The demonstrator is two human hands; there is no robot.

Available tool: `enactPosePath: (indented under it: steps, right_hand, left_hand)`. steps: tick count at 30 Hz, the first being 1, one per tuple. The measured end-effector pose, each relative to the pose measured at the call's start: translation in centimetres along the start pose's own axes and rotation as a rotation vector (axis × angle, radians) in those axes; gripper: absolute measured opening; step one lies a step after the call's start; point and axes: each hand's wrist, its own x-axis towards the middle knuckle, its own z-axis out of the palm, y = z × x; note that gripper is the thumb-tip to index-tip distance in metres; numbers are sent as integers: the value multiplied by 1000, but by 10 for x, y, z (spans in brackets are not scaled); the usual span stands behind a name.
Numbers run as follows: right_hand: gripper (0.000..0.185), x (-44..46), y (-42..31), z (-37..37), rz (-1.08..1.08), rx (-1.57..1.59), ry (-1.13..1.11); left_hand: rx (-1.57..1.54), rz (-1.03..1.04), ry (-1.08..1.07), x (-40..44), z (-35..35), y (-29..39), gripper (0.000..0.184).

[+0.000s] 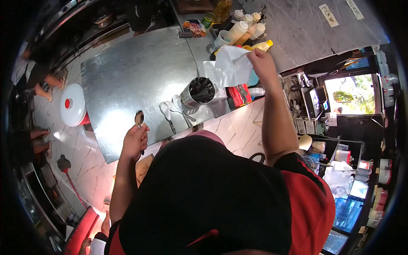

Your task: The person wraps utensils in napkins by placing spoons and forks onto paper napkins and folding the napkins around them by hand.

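My left hand [135, 140] is closed around a spoon and fork [139, 117], held upright over the near left edge of the steel table [127, 72]. My right hand [260, 59] pinches the corner of a thin white sheet [233, 63], which hangs over a stack of similar white sheets. Left of the sheet stands a perforated metal holder [199, 92] with dark-handled utensils in it. Beside the holder, two wrapped sets of cutlery [172, 110] lie on the steel near its front edge.
Squeeze bottles [240, 29] and a yellow-capped bottle [262, 45] stand behind the sheets. A red box [239, 95] sits to the right. A white-lidded bucket [72, 105] is on the floor at left. Legs of other people show at the far left.
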Motion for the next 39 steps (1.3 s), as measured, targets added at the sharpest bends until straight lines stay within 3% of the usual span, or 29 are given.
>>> enactPosePath:
  steps: [2,5,6,9,13,16,17,19,22,25,26,28,31,34,39]
  right_hand:
    - [21,-12,-20,-14,-60,170,-38]
    - [15,-28,-42,-22,28,724,-170]
    - [23,-46,-67,-20,36,813,-244]
    - [37,-79,-104,-13,90,899,-242]
    - [54,-93,-94,20,326,916,-220]
    - [59,-119,-83,57,395,950,-237]
    - [60,-130,-80,74,413,975,-196]
    - [53,-146,-69,103,425,998,-224]
    - [31,-153,-41,113,361,814,-575]
    - [27,-132,-41,81,246,467,-459]
    - [30,-121,-28,81,96,238,-202]
    - [39,-94,-23,67,-101,-94,91]
    - [40,-68,-38,71,-286,-408,293]
    - [41,-39,-28,71,-122,-724,-132]
    - [31,-20,-23,36,-164,-534,-128]
  left_hand:
    - [-16,24,-22,3,9,9,23]
    - [-49,56,-65,10,33,22,22]
    - [-52,64,-81,14,42,27,22]
    - [-86,88,-115,20,81,41,23]
    - [-145,122,-288,22,121,60,33]
    - [-483,102,-408,50,99,37,28]
    - [-440,144,-407,50,89,39,32]
    - [-253,222,-140,27,107,58,39]
    - [-131,280,-80,22,81,59,40]
    - [-143,294,28,12,47,54,40]
    - [-149,292,12,9,37,53,40]
    - [-134,324,82,-1,27,51,39]
    - [-102,346,129,-7,13,48,41]
    - [-96,380,145,-11,16,49,43]
    - [-119,349,180,-14,8,44,45]
